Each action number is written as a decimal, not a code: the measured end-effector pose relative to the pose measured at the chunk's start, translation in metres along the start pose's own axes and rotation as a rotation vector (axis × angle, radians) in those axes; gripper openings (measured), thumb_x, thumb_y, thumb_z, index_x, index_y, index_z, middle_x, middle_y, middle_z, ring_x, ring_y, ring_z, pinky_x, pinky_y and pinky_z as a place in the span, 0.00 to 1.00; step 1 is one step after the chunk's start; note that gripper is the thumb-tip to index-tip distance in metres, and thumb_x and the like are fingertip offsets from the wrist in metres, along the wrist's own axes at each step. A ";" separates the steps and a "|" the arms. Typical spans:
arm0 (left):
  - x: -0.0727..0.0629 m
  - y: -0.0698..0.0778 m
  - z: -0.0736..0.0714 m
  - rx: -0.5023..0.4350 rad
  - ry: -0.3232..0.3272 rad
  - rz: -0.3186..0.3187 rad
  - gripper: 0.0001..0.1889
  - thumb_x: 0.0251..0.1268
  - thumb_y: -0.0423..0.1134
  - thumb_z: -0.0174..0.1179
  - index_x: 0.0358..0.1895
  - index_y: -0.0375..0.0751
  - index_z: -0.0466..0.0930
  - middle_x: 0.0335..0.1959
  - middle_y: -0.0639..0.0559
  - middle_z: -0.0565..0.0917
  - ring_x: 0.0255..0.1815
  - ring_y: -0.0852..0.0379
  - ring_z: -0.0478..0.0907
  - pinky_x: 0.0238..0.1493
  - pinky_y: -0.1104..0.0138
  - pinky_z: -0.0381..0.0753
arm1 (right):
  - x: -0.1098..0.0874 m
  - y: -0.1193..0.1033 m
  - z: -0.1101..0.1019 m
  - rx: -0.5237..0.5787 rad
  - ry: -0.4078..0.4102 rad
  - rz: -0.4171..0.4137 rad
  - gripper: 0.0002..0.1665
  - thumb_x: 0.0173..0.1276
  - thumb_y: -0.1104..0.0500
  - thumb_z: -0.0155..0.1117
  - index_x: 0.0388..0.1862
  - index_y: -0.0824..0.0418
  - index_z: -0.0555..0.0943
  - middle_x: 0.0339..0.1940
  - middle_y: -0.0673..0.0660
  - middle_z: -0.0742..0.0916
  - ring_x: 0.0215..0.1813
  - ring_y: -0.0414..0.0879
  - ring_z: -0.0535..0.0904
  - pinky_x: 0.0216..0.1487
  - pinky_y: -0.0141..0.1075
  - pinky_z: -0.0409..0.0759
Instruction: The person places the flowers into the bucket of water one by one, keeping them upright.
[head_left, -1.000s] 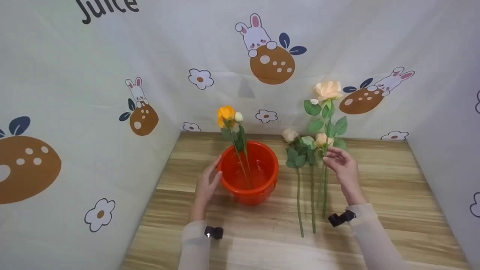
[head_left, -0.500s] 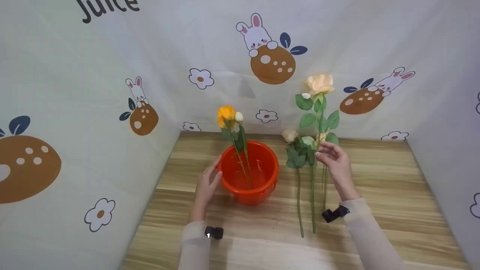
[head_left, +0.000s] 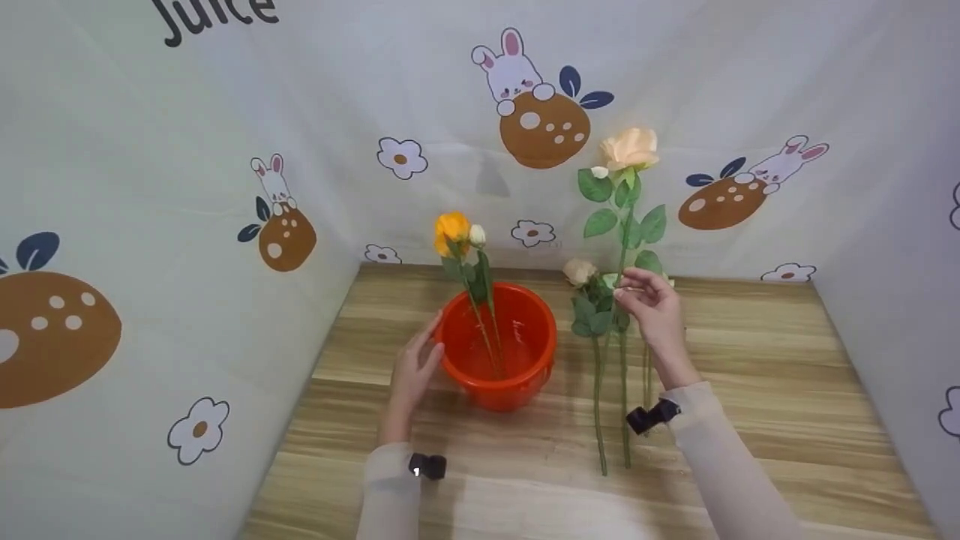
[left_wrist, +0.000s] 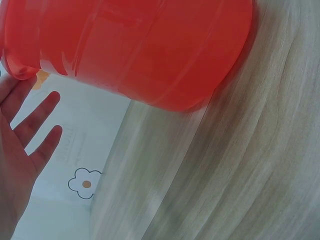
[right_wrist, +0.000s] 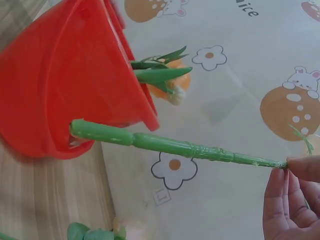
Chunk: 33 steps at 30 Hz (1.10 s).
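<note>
My right hand (head_left: pixel 654 311) pinches the green stem (right_wrist: pixel 170 145) of a peach rose (head_left: pixel 630 150) between thumb and fingertips. The rose stands upright, its bloom in front of the back wall and its stem's lower end pointing down. My left hand (head_left: pixel 414 367) rests with fingers extended against the left side of a red bucket (head_left: pixel 501 390); in the left wrist view its fingertips lie at the bucket's rim. Inside the bucket lean an orange flower (head_left: pixel 452 232) and a white bud (head_left: pixel 478 235), heads above the rim.
Right of the bucket, several roses lie on the wooden table (head_left: pixel 765 390), among them a pale rose (head_left: pixel 580 271); my right hand partly covers them. A white cloth wall (head_left: pixel 442 90) printed with rabbits and fruit encloses the table's back and sides.
My right hand has lifted the peach rose up and carried it left toward the bucket, off the other roses. The left hand and the bucket have stayed in place.
</note>
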<state>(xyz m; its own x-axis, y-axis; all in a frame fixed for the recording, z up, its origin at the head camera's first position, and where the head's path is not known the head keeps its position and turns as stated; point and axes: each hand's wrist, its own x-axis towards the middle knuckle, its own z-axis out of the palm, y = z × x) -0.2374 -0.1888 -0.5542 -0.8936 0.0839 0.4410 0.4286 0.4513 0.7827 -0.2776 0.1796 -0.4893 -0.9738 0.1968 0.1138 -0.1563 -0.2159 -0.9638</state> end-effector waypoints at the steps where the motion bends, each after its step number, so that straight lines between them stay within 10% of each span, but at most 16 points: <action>1: 0.000 0.000 0.000 0.001 0.003 0.002 0.24 0.71 0.27 0.55 0.68 0.29 0.70 0.69 0.33 0.74 0.71 0.38 0.71 0.71 0.52 0.71 | 0.001 -0.001 0.003 0.011 0.001 -0.014 0.15 0.64 0.75 0.64 0.50 0.67 0.81 0.33 0.47 0.87 0.34 0.37 0.84 0.38 0.26 0.85; 28: 0.001 -0.001 -0.002 -0.020 -0.042 -0.078 0.24 0.73 0.30 0.54 0.71 0.34 0.69 0.71 0.40 0.73 0.73 0.45 0.70 0.76 0.54 0.65 | 0.002 0.007 0.087 0.012 -0.092 -0.147 0.21 0.60 0.77 0.65 0.51 0.69 0.72 0.38 0.53 0.82 0.37 0.39 0.83 0.41 0.27 0.85; 33: -0.001 -0.023 0.005 -0.013 -0.021 -0.067 0.25 0.74 0.30 0.54 0.72 0.37 0.68 0.72 0.42 0.72 0.74 0.44 0.68 0.76 0.53 0.63 | -0.004 0.020 0.094 -0.052 -0.136 -0.119 0.23 0.60 0.78 0.63 0.53 0.70 0.69 0.41 0.62 0.82 0.37 0.38 0.81 0.42 0.26 0.83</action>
<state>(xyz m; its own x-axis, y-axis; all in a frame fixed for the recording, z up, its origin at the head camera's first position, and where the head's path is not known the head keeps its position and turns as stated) -0.2469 -0.1949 -0.5743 -0.9231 0.0727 0.3777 0.3690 0.4448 0.8161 -0.2927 0.0846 -0.4867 -0.9628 0.0862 0.2559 -0.2665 -0.1487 -0.9523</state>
